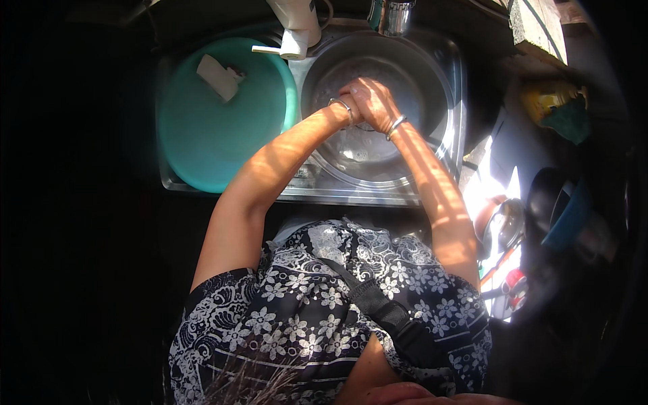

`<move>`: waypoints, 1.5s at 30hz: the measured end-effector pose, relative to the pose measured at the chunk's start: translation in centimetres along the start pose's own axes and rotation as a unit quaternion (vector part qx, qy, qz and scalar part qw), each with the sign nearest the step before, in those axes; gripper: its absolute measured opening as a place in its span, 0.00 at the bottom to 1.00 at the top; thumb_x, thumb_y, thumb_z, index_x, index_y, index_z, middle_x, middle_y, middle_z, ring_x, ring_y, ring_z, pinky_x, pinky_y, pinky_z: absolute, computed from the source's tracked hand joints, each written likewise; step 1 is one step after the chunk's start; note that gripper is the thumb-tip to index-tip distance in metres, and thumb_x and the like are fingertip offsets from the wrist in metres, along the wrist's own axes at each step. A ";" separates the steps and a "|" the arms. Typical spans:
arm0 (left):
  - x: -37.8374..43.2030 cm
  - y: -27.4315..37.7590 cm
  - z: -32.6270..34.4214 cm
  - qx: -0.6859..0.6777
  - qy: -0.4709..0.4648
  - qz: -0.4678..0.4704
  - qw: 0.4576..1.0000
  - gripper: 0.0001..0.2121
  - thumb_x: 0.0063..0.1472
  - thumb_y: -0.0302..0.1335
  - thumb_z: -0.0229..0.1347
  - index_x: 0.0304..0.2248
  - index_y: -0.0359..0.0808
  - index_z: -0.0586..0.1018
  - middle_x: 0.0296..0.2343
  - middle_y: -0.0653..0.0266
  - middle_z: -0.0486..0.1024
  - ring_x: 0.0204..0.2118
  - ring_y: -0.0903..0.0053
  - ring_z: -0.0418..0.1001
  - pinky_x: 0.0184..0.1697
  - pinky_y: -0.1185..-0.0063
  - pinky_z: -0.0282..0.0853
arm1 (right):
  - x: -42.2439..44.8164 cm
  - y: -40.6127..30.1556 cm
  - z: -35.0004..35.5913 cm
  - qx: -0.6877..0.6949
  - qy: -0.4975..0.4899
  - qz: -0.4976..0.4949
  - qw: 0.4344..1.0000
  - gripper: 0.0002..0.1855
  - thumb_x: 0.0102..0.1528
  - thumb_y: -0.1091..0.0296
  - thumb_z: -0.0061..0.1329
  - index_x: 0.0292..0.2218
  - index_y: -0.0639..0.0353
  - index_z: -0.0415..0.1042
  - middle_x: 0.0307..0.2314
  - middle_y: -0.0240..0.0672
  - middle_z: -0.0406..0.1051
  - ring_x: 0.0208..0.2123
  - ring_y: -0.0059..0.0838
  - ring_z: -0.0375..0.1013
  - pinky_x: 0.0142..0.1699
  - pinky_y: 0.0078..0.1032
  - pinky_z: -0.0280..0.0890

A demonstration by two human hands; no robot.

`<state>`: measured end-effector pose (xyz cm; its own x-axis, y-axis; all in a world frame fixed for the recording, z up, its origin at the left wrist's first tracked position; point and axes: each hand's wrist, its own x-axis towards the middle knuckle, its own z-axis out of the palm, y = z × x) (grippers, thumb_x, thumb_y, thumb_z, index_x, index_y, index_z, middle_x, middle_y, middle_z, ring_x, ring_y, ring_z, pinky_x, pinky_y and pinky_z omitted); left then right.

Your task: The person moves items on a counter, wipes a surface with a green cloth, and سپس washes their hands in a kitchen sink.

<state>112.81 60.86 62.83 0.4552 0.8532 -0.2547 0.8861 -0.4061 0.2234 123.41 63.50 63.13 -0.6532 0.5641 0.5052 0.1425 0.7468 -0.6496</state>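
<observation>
Over the round stainless steel sink basin (354, 157) my two hands are clasped together. My right hand (374, 101) lies on top, its fingers wrapped over my left hand (356, 109), which is mostly hidden beneath it. No object shows between them. Each wrist wears a silver-coloured bracelet. Some suds and wet glints show on the basin floor under the hands. Left of the basin sits a green plastic tub (223, 147) with a whitish block-like piece (217, 78) at its upper part.
A white jug-like container (298, 20) and a metal cup (392, 17) stand behind the basin. A wooden beam (539, 30) juts in at the upper right. Below it are a yellow container (549, 104), a metal bowl (506, 223) and a blue bowl (569, 215).
</observation>
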 end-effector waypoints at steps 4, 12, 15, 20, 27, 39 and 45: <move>-0.8 -0.3 1.6 -0.015 0.041 0.062 0.997 0.10 0.47 0.23 0.45 0.31 0.37 0.72 0.32 0.55 0.70 0.37 0.68 0.67 0.39 0.75 0.61 | -0.6 1.4 -0.4 0.056 -0.056 0.048 0.996 0.13 0.46 0.64 0.33 0.26 0.62 0.67 0.26 0.41 0.68 0.31 0.40 0.67 0.38 0.30 0.61; -1.7 3.2 -0.9 -0.021 0.237 0.239 0.941 0.08 0.44 0.22 0.47 0.28 0.32 0.69 0.27 0.56 0.68 0.33 0.62 0.65 0.39 0.71 0.60 | -2.8 1.5 -1.4 0.358 0.042 0.239 0.902 0.12 0.51 0.62 0.38 0.23 0.61 0.63 0.17 0.32 0.65 0.22 0.19 0.64 0.28 0.17 0.61; -2.8 4.0 -1.2 -0.055 0.314 0.217 0.923 0.04 0.44 0.24 0.49 0.23 0.34 0.70 0.28 0.58 0.68 0.37 0.64 0.63 0.43 0.70 0.56 | -2.3 0.5 -0.4 0.569 0.115 0.379 0.721 0.15 0.53 0.58 0.36 0.22 0.58 0.63 0.17 0.27 0.64 0.21 0.14 0.64 0.26 0.13 0.60; -2.2 6.3 -2.2 -0.102 0.419 0.133 0.892 0.09 0.42 0.26 0.52 0.26 0.32 0.70 0.33 0.54 0.65 0.39 0.61 0.62 0.44 0.69 0.56 | -3.2 1.8 1.0 0.837 0.140 0.273 0.453 0.11 0.53 0.61 0.36 0.30 0.58 0.65 0.24 0.30 0.67 0.27 0.22 0.66 0.33 0.19 0.62; -1.3 5.8 -4.6 -0.005 0.254 0.165 0.953 0.08 0.46 0.29 0.44 0.18 0.36 0.72 0.21 0.62 0.70 0.28 0.68 0.68 0.33 0.75 0.63 | -4.0 0.3 2.7 0.754 0.206 0.289 0.553 0.10 0.52 0.65 0.35 0.33 0.57 0.66 0.29 0.33 0.67 0.32 0.25 0.66 0.37 0.22 0.62; -0.3 1.8 -0.7 -0.172 0.037 0.076 0.981 0.14 0.53 0.34 0.37 0.25 0.33 0.72 0.28 0.54 0.70 0.33 0.63 0.67 0.38 0.73 0.61 | -5.4 0.0 1.7 -0.086 -0.171 -0.085 0.978 0.13 0.45 0.72 0.37 0.34 0.54 0.69 0.32 0.38 0.67 0.36 0.29 0.66 0.39 0.26 0.61; -0.3 0.5 1.6 -0.594 0.072 -0.261 0.758 0.16 0.55 0.36 0.40 0.37 0.34 0.68 0.30 0.60 0.71 0.29 0.76 0.68 0.30 0.80 0.64 | -6.5 5.3 -2.7 -0.116 -0.076 0.144 0.980 0.05 0.44 0.71 0.41 0.27 0.57 0.67 0.28 0.41 0.64 0.34 0.40 0.63 0.38 0.32 0.61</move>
<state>113.29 59.88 61.47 -0.0203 0.8572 -0.5145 0.2001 0.5077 0.8380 130.42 64.73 57.93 -0.6619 0.7174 0.2172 0.4911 0.6340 -0.5974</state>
